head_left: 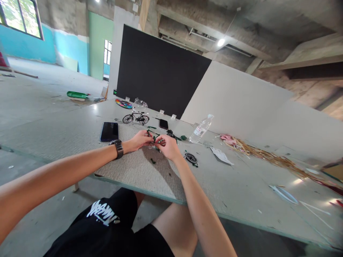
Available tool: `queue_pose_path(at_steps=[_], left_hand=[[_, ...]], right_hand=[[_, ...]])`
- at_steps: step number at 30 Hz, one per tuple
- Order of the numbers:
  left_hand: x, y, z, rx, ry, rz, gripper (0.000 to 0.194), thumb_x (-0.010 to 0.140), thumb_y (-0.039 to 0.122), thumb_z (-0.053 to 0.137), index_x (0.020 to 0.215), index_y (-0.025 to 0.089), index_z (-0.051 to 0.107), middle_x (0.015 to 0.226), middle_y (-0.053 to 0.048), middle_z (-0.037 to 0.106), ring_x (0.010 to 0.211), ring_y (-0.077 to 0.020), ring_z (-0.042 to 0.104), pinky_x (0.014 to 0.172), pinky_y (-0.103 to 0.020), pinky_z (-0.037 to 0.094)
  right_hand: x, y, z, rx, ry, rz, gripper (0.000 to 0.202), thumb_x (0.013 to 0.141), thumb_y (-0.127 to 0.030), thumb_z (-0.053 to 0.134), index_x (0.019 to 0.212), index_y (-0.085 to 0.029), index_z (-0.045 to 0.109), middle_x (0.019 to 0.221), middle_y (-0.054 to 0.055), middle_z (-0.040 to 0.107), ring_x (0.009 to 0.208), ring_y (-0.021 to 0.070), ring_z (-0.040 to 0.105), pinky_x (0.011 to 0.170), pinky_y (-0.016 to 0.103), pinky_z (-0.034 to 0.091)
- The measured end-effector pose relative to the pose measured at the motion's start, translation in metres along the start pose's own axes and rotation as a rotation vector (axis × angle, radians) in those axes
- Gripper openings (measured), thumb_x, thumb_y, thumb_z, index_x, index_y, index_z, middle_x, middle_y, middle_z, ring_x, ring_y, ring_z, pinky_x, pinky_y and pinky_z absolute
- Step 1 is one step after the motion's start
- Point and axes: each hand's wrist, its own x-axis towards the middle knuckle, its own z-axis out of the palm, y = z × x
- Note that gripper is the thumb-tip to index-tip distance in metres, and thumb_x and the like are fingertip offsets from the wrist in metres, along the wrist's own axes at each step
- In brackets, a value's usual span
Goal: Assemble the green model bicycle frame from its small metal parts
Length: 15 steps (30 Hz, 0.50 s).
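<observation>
1. Head view, arm pose: left forearm (66,169) comes in low from the side, right forearm (199,192) angles up from the bottom edge. Left hand (141,140) and right hand (167,146) are close together over the table (139,178), fingertips of both pinched on a skinny green frame (153,133). Exact contact spots are too small to tell.
2. Materials, same view: table's got a streaky grey top. Just right of the hands there's a round spoked wheel (191,157), black with a pale ring. Behind them, a thin black model bicycle (136,117), plus a clear, ridged plastic bottle (201,129) leaning over. Dark strap watch (117,149) on the left wrist.
3. Writing: the bottle label (199,131) is too tiny to read; the black shorts (107,221) have white scrawly lettering, honestly illegible.
</observation>
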Motion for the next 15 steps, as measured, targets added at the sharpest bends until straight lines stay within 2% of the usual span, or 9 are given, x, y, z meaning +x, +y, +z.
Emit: queue_pose_path(at_steps=[9, 15], left_hand=[[0.0019, -0.0020, -0.0002, 0.023, 0.001, -0.016, 0.015, 0.070, 0.007, 0.075, 0.075, 0.014, 0.063, 0.067, -0.001, 0.066, 0.064, -0.0134, 0.066, 0.066, -0.027, 0.052], [0.0036, -0.0049, -0.0014, 0.059, -0.016, -0.019, 0.015, 0.071, 0.008, 0.075, 0.075, 0.014, 0.062, 0.063, 0.000, 0.064, 0.057, -0.0115, 0.062, 0.057, -0.023, 0.047]], right_hand=[[-0.0013, -0.0036, -0.0036, 0.004, -0.018, 0.015, 0.004, 0.081, -0.017, 0.069, 0.082, -0.021, 0.067, 0.084, 0.002, 0.073, 0.068, 0.0162, 0.068, 0.070, 0.030, 0.055], [-0.0010, -0.0009, -0.0049, 0.000, -0.029, 0.031, 0.004, 0.080, -0.018, 0.069, 0.082, -0.021, 0.067, 0.083, 0.002, 0.071, 0.070, 0.0168, 0.068, 0.069, 0.030, 0.054]])
